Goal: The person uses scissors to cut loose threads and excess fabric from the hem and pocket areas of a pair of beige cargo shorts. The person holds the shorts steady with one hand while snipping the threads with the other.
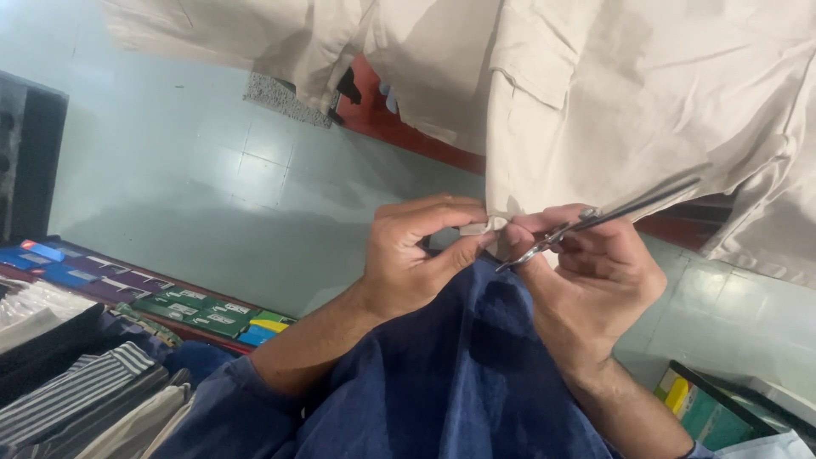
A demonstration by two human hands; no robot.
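Note:
A beige garment [612, 110] hangs above me, filling the top of the head view. My left hand [416, 255] pinches a small corner of its lower edge [483, 226] between thumb and fingers. My right hand [595, 280] grips a pair of slim metal scissors [612, 217], blades pointing up and right along the cloth, tips close to the pinched corner. Both hands meet at that corner. My dark blue sleeves and clothing [442, 374] lie below them.
Folded striped and grey fabrics [85, 391] are stacked at the lower left. A row of small coloured packets [170, 297] lies beside them. A pale green tiled floor [212, 170] is behind. A red ledge [399, 127] and a coloured box [705, 408] are at the right.

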